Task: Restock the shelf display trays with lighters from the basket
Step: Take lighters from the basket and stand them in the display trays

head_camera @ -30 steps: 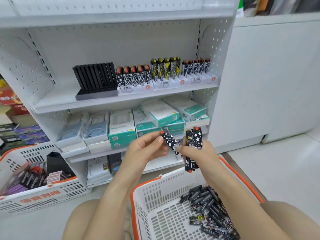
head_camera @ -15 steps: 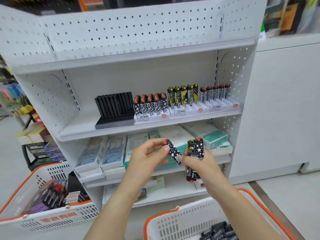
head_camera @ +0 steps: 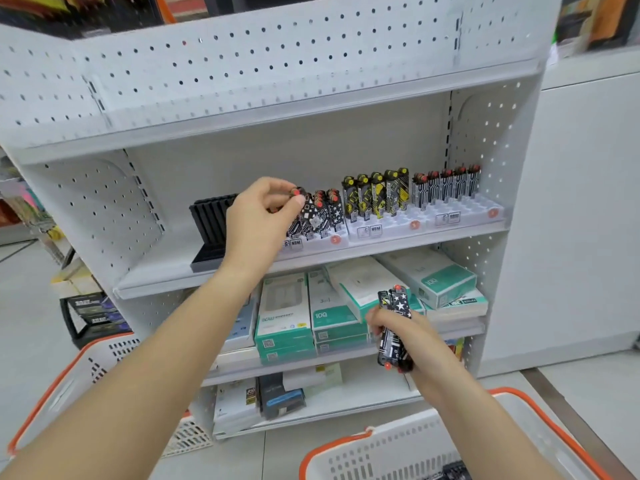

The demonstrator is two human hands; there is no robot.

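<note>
The left hand [head_camera: 258, 216] has risen from in front of the chest to the middle shelf [head_camera: 166, 275], where its grip pinches the orange-capped top of one black-and-white lighter [head_camera: 304, 211] between thumb and fingertips. That lighter stands at the left end of the leftmost display tray [head_camera: 332, 239], among the other patterned lighters already in it; whether its base is seated in a slot cannot be told, since the hand hides part of the tray. Half a second ago this lighter was held between both hands, low in front of the lower shelves.

The right hand [head_camera: 407, 332] has stayed low, in front of the shelf of green-and-white boxes [head_camera: 332, 317], its grip curled round a bundle of lighters [head_camera: 394, 327] held upright, the star-patterned one on top. It is now well apart from the left hand.

To the right along the middle shelf stand a tray of yellow-and-black lighters [head_camera: 375, 194] and, by the shelf's right edge, a tray of lighters with white line patterns [head_camera: 446, 183]. A black slotted rack [head_camera: 211, 223] sits left of the left hand.

The white basket [head_camera: 381, 448] with the orange rim shows at the bottom edge, a few dark lighters just visible inside. A second basket [head_camera: 86, 362] stands on the floor at the left.
</note>
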